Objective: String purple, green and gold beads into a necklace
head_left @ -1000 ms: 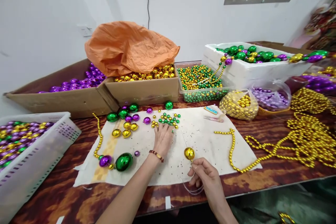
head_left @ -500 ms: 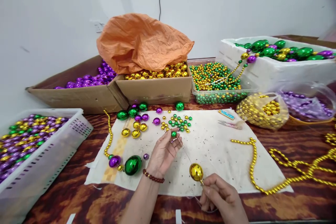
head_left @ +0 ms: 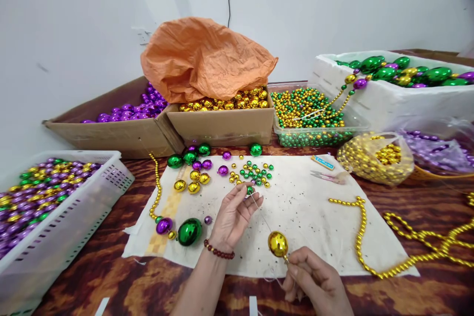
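Observation:
My left hand (head_left: 237, 212), with a bracelet on its wrist, pinches a small green bead (head_left: 250, 190) above the white cloth (head_left: 296, 217). A thin thread (head_left: 263, 217) runs from that bead down to a large gold bead (head_left: 277, 244). The fingers of my right hand (head_left: 314, 276) are closed at the lower end of the gold bead, on its stem or the thread there. On the cloth at the left lie a large green bead (head_left: 190, 232), a purple bead (head_left: 164, 226) and a strand of small gold beads (head_left: 157, 187). Small green beads (head_left: 255, 174) lie loose beyond my left hand.
Behind the cloth stand cardboard boxes (head_left: 222, 126), an orange bag (head_left: 207, 59), a clear bin (head_left: 314, 137) and a white foam box (head_left: 355, 103). A white basket (head_left: 89, 212) is at the left. Scissors (head_left: 328, 177) and a gold bead chain (head_left: 388, 269) lie right.
The whole view has shifted slightly, so things appear a little further right. Both hands keep their holds, with the thread still stretched between the green and gold beads.

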`<state>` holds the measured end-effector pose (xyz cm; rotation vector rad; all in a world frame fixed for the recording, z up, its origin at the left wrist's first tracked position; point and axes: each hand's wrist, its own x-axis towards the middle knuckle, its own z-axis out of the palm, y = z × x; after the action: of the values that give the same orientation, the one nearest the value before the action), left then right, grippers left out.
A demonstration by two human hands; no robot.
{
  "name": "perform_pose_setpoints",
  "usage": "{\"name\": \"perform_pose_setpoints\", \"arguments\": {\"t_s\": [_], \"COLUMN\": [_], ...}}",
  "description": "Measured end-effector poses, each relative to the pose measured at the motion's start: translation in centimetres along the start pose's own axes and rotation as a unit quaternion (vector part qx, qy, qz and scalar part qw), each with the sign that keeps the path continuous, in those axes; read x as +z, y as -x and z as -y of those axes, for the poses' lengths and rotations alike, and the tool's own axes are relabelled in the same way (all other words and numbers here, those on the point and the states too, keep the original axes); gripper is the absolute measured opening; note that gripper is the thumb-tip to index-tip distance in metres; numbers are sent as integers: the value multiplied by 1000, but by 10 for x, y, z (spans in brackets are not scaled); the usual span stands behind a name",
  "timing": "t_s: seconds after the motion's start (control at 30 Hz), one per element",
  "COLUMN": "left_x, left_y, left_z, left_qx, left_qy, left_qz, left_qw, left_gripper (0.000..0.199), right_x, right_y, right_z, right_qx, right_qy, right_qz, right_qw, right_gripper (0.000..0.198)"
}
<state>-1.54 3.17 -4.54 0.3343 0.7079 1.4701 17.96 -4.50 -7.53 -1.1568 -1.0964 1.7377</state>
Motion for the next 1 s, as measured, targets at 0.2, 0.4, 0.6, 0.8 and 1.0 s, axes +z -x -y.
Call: {"name": "perform_pose_setpoints", "arguments": {"t_s": [0.2, 0.4, 0.6, 0.8, 1.0], "left_x": [0, 0, 0, -5, -13], "left_y": [0, 1, 6, 8, 12], "left_z": [1, 1, 1, -4, 1], "left_qx": [14, 13, 45, 67, 55], "left_qy": [-12, -26, -72, -91, -62], "left_qz": [-17, -22, 0, -10, -28], "left_qw": [1000, 999, 996, 994, 996], "left_gripper": [19, 20, 27, 24, 27], "right_x": [0, 3, 7, 8, 8], "right_y": [0, 0, -8, -16, -17], "right_z": [-3, -7, -15, -15, -28], "right_qx": [15, 11, 29, 32, 34], "right_qy": [-12, -13, -26, 5, 4], "right_qz": [-12, -28, -19, 12, 28], "right_qw": [1000, 999, 999, 999, 999], "right_gripper": [35, 36, 36, 35, 35]}}
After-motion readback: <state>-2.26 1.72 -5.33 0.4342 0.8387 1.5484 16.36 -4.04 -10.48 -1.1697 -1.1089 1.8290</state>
